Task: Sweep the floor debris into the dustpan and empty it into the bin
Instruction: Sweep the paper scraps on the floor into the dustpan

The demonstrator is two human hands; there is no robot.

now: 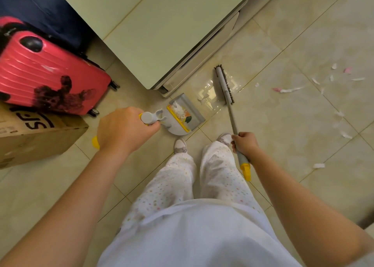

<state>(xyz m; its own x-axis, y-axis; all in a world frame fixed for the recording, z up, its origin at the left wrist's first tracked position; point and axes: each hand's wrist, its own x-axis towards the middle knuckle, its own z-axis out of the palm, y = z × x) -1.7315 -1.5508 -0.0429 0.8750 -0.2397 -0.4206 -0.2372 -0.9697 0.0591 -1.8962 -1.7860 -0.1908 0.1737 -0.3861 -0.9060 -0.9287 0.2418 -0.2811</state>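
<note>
My left hand (123,128) grips the top of the long grey dustpan handle (148,117). The grey dustpan (191,113) with a yellow comb strip rests on the tiled floor just ahead of my feet and holds white scraps. My right hand (243,143) is closed around the grey broom handle (230,113), just above its yellow end. The broom head (223,83) stands on the floor to the right of the dustpan. White and pink paper scraps (289,89) lie scattered on the tiles to the right. No bin is in view.
A pale green cabinet (157,30) stands directly behind the dustpan. A pink suitcase (46,70) lies at the left on a cardboard box (38,137). More scraps (318,165) lie at the right, near my right arm.
</note>
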